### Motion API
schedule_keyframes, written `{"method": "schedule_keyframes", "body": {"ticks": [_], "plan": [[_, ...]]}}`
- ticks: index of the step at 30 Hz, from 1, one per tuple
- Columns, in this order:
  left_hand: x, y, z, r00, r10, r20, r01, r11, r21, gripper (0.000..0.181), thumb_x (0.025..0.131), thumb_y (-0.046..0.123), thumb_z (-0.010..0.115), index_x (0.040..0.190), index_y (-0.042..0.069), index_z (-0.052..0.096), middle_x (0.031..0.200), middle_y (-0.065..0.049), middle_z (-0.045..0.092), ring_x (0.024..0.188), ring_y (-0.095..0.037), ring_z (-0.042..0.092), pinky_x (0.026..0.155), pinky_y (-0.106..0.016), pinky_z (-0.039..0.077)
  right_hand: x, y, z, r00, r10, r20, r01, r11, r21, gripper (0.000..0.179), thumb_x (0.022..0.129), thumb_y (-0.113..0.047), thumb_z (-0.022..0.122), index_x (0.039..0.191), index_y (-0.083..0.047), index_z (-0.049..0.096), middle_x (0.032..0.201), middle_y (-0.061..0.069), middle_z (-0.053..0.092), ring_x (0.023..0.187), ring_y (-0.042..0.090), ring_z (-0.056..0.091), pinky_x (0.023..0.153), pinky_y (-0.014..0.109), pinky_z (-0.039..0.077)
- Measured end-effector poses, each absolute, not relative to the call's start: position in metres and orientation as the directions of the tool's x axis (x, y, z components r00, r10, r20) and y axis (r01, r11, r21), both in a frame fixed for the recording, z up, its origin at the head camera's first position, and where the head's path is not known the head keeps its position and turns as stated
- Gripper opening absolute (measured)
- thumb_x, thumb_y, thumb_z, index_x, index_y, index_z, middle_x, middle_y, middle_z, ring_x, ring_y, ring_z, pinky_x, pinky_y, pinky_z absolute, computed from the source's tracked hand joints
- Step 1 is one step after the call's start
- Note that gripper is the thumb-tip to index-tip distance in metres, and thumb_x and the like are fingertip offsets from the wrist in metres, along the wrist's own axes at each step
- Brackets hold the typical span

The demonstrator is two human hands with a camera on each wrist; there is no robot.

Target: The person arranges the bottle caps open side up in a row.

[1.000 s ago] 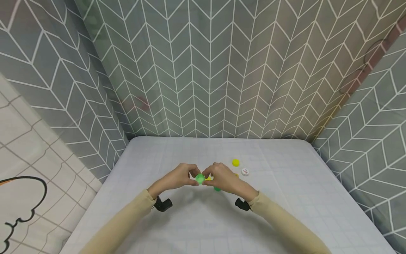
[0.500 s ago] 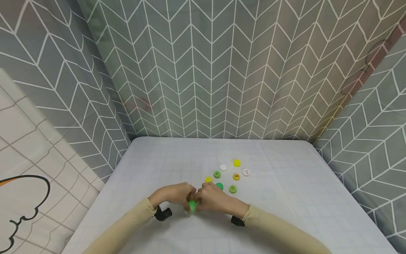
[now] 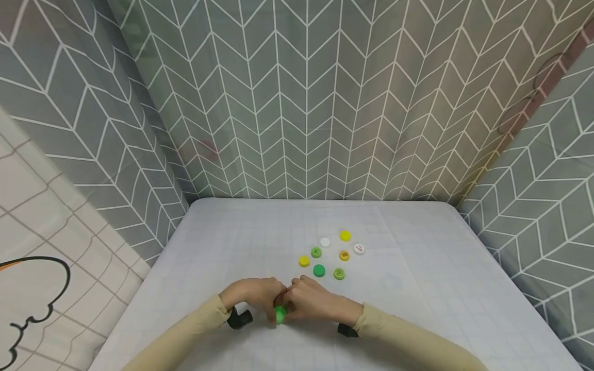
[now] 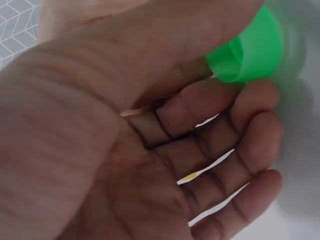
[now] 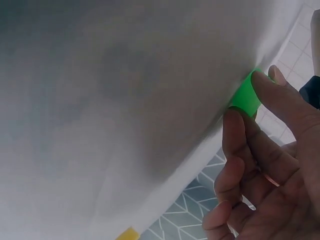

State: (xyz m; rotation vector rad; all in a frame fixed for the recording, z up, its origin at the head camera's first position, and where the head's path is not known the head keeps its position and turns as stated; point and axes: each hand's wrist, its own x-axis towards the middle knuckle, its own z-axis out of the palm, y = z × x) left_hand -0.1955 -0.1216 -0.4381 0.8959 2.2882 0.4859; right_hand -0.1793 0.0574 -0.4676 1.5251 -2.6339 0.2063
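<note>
Step — we pinched a bright-green hollow plastic cylinder (image 4: 263,50) with both hands (image 3: 261,296) (image 3: 308,303) | Next — likely called for even pressure

Marks on white cap (image 3: 359,249), orange cap (image 3: 344,255), light-green cap (image 3: 339,273) too small to read.

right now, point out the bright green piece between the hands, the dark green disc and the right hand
Bright green piece (image 4: 261,47): left wrist view, on its wall
Dark green disc (image 3: 318,270): head view, middle of its top
Right hand (image 3: 310,300): head view, back of the hand
</note>
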Motion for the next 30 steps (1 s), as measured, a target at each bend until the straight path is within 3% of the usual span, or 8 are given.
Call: {"method": "schedule_keyframes", "body": {"ticks": [14, 20, 27, 30], "plan": [[-0.1917, -0.1186, -0.4344, -0.578, 0.675, -0.459, 0.470, 0.735, 0.490, 0.030, 0.067, 0.009, 0.087, 0.082, 0.015, 0.062, 0.069, 0.008, 0.059, 0.058, -0.002, 0.047, 0.053, -0.017, 0.039, -0.1774, 0.0573, -0.4683, -0.495, -0.856, 0.148, -0.869, 0.482, -0.114, 0.024, 0.075, -0.044, 0.079, 0.091, -0.027, 0.075, 0.073, -0.020, 0.066, 0.060, -0.002, 0.037, 0.058, 0.013, 0.026], [-0.1908, -0.1170, -0.4333, -0.586, 0.660, -0.470, 0.469, 0.749, 0.468, 0.030, 0.067, 0.011, 0.087, 0.081, 0.015, 0.061, 0.068, 0.010, 0.058, 0.059, -0.002, 0.047, 0.055, -0.017, 0.040, -0.1790, 0.0574, -0.4699, -0.466, -0.868, 0.172, -0.884, 0.449, -0.129, 0.024, 0.075, -0.042, 0.080, 0.091, -0.026, 0.075, 0.081, -0.019, 0.070, 0.063, -0.008, 0.047, 0.059, 0.008, 0.032], [-0.1933, -0.1182, -0.4320, -0.554, 0.672, -0.490, 0.472, 0.739, 0.480, 0.032, 0.070, 0.029, 0.087, 0.081, 0.018, 0.059, 0.068, 0.011, 0.055, 0.060, -0.001, 0.046, 0.055, -0.017, 0.038, -0.1820, 0.0607, -0.4692, -0.423, -0.885, 0.194, -0.902, 0.390, -0.187, 0.032, 0.074, -0.043, 0.081, 0.097, -0.020, 0.076, 0.089, -0.013, 0.073, 0.072, -0.007, 0.061, 0.062, 0.002, 0.038], [-0.1962, -0.1204, -0.4295, -0.544, 0.682, -0.488, 0.493, 0.731, 0.472, 0.033, 0.072, 0.039, 0.084, 0.085, 0.018, 0.060, 0.072, 0.012, 0.056, 0.063, -0.001, 0.049, 0.057, -0.018, 0.041, -0.1834, 0.0642, -0.4685, -0.443, -0.880, 0.172, -0.891, 0.410, -0.197, 0.034, 0.075, -0.048, 0.079, 0.096, -0.021, 0.075, 0.086, -0.014, 0.071, 0.070, -0.009, 0.057, 0.061, 0.003, 0.037]]}}
